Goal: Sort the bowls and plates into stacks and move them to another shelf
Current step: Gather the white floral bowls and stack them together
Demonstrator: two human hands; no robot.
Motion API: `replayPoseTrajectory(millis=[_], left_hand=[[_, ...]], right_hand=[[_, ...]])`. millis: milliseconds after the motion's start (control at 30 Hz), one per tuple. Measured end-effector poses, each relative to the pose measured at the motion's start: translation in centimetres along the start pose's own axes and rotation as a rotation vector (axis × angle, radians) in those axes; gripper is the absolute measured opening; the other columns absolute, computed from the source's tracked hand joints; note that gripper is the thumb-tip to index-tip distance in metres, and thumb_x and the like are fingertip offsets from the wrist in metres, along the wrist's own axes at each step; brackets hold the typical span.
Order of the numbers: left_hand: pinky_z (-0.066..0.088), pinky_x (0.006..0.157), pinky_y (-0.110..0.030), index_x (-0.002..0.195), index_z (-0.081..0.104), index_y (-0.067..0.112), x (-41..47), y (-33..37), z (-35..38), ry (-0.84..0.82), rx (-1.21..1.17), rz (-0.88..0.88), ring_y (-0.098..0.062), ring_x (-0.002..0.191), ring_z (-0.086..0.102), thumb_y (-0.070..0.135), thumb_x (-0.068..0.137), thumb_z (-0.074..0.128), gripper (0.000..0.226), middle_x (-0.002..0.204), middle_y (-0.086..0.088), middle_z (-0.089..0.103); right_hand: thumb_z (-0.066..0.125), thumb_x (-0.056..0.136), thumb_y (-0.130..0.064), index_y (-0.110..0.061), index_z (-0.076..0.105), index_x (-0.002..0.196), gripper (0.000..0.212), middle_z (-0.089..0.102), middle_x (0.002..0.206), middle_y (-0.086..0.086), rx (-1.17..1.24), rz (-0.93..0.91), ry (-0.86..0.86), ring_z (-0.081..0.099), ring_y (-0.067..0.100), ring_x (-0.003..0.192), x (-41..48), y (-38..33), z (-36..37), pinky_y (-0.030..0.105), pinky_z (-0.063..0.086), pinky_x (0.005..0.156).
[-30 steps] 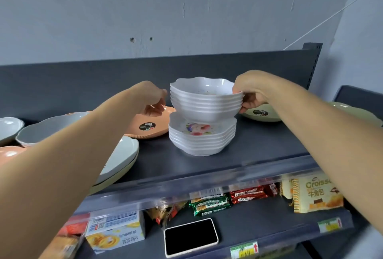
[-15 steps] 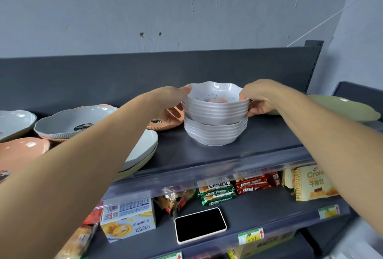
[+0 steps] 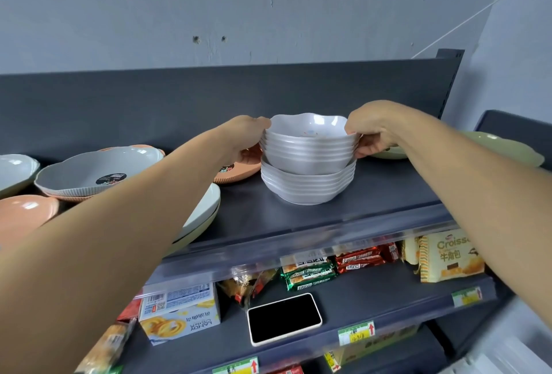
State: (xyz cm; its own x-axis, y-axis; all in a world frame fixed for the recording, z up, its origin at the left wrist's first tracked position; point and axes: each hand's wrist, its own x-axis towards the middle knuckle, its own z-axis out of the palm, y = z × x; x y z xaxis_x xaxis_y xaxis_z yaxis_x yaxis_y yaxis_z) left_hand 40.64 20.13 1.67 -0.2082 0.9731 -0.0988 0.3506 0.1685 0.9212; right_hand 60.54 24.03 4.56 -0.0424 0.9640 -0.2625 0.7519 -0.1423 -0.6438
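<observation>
A stack of white scalloped bowls [image 3: 309, 161] stands on the dark grey top shelf [image 3: 298, 218]. Its upper group of several bowls sits nested in the lower group. My left hand [image 3: 246, 139] grips the upper group's left rim and my right hand [image 3: 369, 134] grips its right rim. A grey plate [image 3: 98, 169] lies on an orange one at the left. An orange plate [image 3: 236, 172] shows behind my left hand. Pale plates [image 3: 201, 212] lie stacked under my left forearm. A green plate [image 3: 501, 149] lies behind my right arm.
An orange plate [image 3: 24, 215] and a pale plate [image 3: 15, 169] sit at the far left. The lower shelf holds a phone [image 3: 283, 318], a biscuit box [image 3: 179, 312], snack bars [image 3: 334, 267] and a croissant bag [image 3: 448, 257]. A grey wall rises behind the shelf.
The upper group of bowls, held above the lower group a second ago, has come down and now nests in it. My left hand moved from the orange plate to the bowls' left rim.
</observation>
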Motion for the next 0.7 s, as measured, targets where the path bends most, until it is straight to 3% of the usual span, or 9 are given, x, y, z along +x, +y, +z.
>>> replayPoseTrajectory(millis=[167,233,333,433,567,700], left_hand=[[0.051,0.078,-0.035,0.086,0.057,0.011,0.2,0.4,0.4,0.066,-0.033,-0.001,-0.017,0.066,0.053,0.020,0.095,0.042,0.020,0.077,-0.004,0.054],[0.052,0.076,-0.033,0.088,0.058,0.010,0.4,0.6,0.6,0.089,-0.041,-0.001,-0.017,0.069,0.054,0.018,0.095,0.043,0.019,0.081,-0.004,0.056],[0.052,0.069,-0.031,0.101,0.060,0.009,0.7,1.0,0.6,0.092,-0.049,-0.014,-0.019,0.076,0.055,0.021,0.095,0.048,0.018,0.095,-0.006,0.058],[0.051,0.078,-0.034,0.105,0.059,0.009,0.2,1.6,0.5,0.049,0.022,-0.078,-0.023,0.078,0.054,0.031,0.093,0.055,0.026,0.096,-0.009,0.056],[0.050,0.076,-0.032,0.106,0.053,0.007,-0.9,2.2,0.5,0.031,0.140,-0.173,-0.024,0.077,0.053,0.034,0.092,0.056,0.031,0.092,-0.012,0.051],[0.050,0.068,-0.031,0.099,0.051,0.006,-1.2,2.3,1.2,0.073,0.076,-0.161,-0.020,0.065,0.050,0.022,0.092,0.056,0.018,0.081,-0.010,0.048]], right_hand=[[0.033,0.092,0.002,0.003,0.051,0.086,0.019,0.058,0.080,0.018,-0.020,-0.013,-0.077,0.061,0.028,0.066,0.0,-0.4,-0.8,0.019,0.052,0.042],[0.035,0.093,0.002,0.004,0.050,0.085,0.017,0.059,0.077,0.019,-0.028,-0.014,-0.083,0.063,0.029,0.065,-0.2,-0.4,-1.2,0.022,0.054,0.043],[0.048,0.096,-0.012,0.000,0.046,0.079,0.020,0.056,0.073,0.016,-0.096,0.011,-0.057,0.062,0.027,0.060,-0.2,-0.2,-1.5,0.024,0.054,0.041],[0.050,0.096,-0.024,-0.004,0.048,0.078,0.027,0.056,0.074,0.012,-0.175,-0.016,0.005,0.060,0.022,0.060,0.6,-0.2,-1.4,0.023,0.054,0.047],[0.054,0.092,-0.016,-0.010,0.052,0.080,0.014,0.056,0.076,0.006,-0.044,-0.063,0.037,0.056,0.018,0.063,1.5,-0.5,-0.7,0.024,0.046,0.057],[0.046,0.092,0.000,-0.008,0.047,0.071,0.023,0.049,0.071,0.008,0.001,-0.054,0.039,0.048,0.017,0.059,2.0,-0.3,-0.2,0.023,0.039,0.055]])
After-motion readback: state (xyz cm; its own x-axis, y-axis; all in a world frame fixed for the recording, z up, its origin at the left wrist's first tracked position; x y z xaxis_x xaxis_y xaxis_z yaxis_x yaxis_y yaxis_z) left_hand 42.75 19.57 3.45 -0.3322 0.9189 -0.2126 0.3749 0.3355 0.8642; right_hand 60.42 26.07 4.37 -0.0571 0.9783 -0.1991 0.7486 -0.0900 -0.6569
